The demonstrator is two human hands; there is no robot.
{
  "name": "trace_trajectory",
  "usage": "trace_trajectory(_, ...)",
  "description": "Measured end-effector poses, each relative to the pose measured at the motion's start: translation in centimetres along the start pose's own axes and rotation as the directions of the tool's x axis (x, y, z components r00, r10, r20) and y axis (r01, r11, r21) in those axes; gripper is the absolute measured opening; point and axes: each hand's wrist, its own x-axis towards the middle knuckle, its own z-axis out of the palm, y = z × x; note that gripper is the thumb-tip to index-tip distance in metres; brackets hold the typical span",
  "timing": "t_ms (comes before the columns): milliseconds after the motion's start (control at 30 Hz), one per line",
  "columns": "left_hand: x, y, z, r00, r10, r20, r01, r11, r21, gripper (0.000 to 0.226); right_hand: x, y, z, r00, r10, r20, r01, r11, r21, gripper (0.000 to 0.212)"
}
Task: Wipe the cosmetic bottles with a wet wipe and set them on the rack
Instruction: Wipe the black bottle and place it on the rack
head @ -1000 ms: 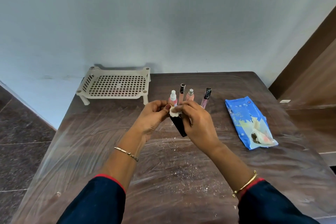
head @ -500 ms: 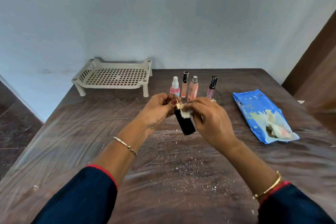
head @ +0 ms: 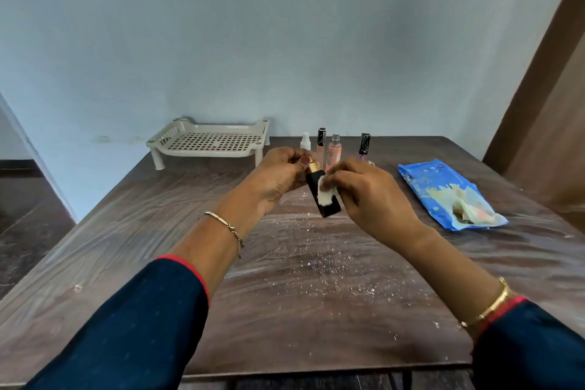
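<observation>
Beyond the two grips, four upright bottles (head: 334, 149) stand close together in a row, blocking a straight reach to the wall. Left of that row the cream rack (head: 210, 144) sits with its grid deck bare and open from above. Right of the right grip (head: 372, 196) lies the blue wipe pack (head: 443, 190), flat and low. The surface (head: 316, 294) nearer than both grips lies free.

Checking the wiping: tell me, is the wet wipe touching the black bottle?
Touching. The head view shows the right hand pressing the wet wipe flat against the black bottle.
</observation>
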Motion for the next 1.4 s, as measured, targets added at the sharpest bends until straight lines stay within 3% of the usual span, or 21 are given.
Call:
trace_trajectory(133,-1.5,-0.2,1.1,1.0,-0.005,0.002,0.005,0.997,-0.081,0.016,0.0,-0.7,-0.1,0.989,0.107,-0.107,-0.101,0.993,0.055,0.024)
trace_trajectory(367,-2.4,-1.0,0.5,0.991,-0.071,-0.11,0.044,0.972,-0.231,0.02,-4.9,-2.1,0.6,0.982,0.187,0.007,-0.185,0.967,0.173,0.029)
trace_trajectory(633,-3.8,-0.8,1.0,0.997,-0.003,0.071,0.027,0.939,-0.343,0.02,-1.5,-3.4,0.0,0.918,0.367,-0.152,-0.318,0.908,0.271,0.028)
trace_trajectory(800,-4.0,0.2,0.5,0.999,0.033,0.025,-0.022,0.935,-0.354,0.018,-0.8,-4.2,0.1,0.909,0.368,-0.196,-0.293,0.898,0.327,0.029)
trace_trajectory(1067,-4.0,-1.6,-0.3,1.0,0.003,-0.02,-0.011,0.906,-0.422,0.019,-3.0,-3.8,1.1,0.921,0.387,-0.044,-0.342,0.858,0.385,0.031)
trace_trajectory(1233,-3.7,-1.8,-0.3,1.0,0.017,0.017,-0.007,0.893,-0.451,0.026,-0.4,-3.2,1.4,0.921,0.381,-0.084,-0.325,0.868,0.375,0.029)
trace_trajectory(1400,-2.9,-1.6,-0.6,0.999,0.008,-0.043,-0.028,0.878,-0.478,0.02,1.0,-2.9,2.6,0.917,0.372,-0.147,-0.291,0.872,0.393,0.027)
